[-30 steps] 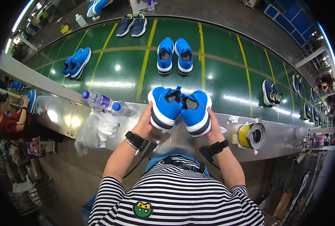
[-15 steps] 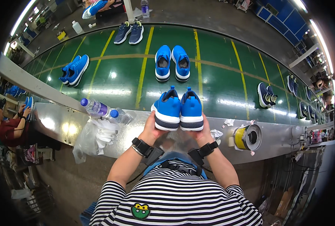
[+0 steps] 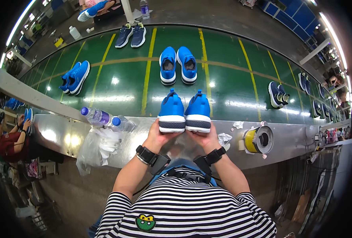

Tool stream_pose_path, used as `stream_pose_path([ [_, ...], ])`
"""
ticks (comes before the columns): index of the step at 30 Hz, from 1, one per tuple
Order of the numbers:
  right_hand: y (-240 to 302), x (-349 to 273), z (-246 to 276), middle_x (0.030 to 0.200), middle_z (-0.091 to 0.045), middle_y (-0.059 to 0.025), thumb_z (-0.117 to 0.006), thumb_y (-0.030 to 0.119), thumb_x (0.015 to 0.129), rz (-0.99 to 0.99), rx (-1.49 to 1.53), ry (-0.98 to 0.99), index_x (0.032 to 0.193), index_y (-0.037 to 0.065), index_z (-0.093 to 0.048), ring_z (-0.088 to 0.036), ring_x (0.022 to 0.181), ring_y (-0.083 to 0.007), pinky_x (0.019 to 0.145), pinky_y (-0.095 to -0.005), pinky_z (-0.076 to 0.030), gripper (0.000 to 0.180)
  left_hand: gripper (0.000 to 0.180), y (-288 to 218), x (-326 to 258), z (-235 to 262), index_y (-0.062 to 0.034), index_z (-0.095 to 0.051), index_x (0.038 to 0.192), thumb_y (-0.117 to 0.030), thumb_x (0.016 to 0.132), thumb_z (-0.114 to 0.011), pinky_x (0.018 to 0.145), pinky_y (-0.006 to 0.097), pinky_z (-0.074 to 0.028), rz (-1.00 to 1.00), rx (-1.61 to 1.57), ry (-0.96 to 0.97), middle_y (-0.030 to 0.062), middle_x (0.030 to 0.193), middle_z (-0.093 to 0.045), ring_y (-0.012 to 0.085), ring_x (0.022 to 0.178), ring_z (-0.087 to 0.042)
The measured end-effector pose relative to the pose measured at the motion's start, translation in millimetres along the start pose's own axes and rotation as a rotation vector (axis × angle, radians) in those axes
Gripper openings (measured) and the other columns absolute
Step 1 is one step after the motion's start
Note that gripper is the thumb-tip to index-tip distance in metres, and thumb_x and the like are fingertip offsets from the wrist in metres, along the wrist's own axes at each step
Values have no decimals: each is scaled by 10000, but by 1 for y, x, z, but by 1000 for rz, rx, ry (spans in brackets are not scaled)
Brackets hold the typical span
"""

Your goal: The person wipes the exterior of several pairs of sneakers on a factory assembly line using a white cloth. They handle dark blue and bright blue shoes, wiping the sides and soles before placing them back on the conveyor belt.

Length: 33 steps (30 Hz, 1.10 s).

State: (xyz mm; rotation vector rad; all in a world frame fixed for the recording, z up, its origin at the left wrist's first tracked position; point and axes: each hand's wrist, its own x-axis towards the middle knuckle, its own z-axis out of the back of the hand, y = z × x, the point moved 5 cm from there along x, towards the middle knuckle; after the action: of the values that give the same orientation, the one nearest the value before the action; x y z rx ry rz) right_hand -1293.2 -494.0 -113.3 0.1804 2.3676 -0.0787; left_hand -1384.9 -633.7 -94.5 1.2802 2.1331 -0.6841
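Side by side before me are two blue sneakers with white and dark soles, heels toward me. My left hand (image 3: 159, 137) is closed around the left sneaker (image 3: 172, 113), its fingers partly hidden beneath the sole. The right sneaker (image 3: 198, 112) rests in my right hand (image 3: 205, 138), gripped from its outer side and below. Both are held over the near edge of the green belt (image 3: 124, 87). Beyond them, another pair of blue sneakers (image 3: 178, 65) stands on the belt, openings showing.
A metal ledge (image 3: 227, 154) runs along the belt, bearing two plastic bottles (image 3: 100, 117), a plastic bag (image 3: 98, 146), crumpled paper and a yellow-labelled tape roll (image 3: 259, 139). More sneakers (image 3: 76, 77) sit along the belt. Another person (image 3: 11, 139) is at the left, holding a blue shoe.
Both held sneakers have tipped, showing more of their heels and soles, and shifted slightly left in the picture. The whole scene has slid a little left. Both hands keep their grip.
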Motion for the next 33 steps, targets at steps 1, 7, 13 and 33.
stream_pose_path([
  [1,0,-1,-2,1283,-503,-201,-390,511,918,25,-49,-13,1278,80,-491,-471,1177,-409,997,-607,-366,571,465,-1,-6,-6,-16,-453,1295,-341,975,-362,967,640,-384,-16,9,4,222,1273,-518,413,1167,-501],
  [7,0,3,1,1276,-515,-186,-409,479,917,-20,20,13,1262,93,-513,-467,1185,-397,1002,-603,-364,528,453,1,-1,-2,-29,-470,1281,-339,965,-372,975,638,-376,12,-53,17,215,1268,-519,409,1161,-503],
  [13,21,20,66,1152,-613,-101,-446,349,948,90,-410,139,1198,104,-562,-598,1029,-261,938,-432,-463,369,454,17,25,61,-63,-501,1266,-393,1006,-326,1024,420,-414,-39,251,55,138,1262,-564,268,1175,-535],
  [33,-2,-49,10,781,-582,-63,-726,494,663,740,-2727,492,986,222,-627,-597,837,-257,755,-436,-371,434,710,4,43,64,16,-390,1334,-509,879,-538,871,403,-461,-194,1650,144,298,1044,-597,384,1006,-583],
])
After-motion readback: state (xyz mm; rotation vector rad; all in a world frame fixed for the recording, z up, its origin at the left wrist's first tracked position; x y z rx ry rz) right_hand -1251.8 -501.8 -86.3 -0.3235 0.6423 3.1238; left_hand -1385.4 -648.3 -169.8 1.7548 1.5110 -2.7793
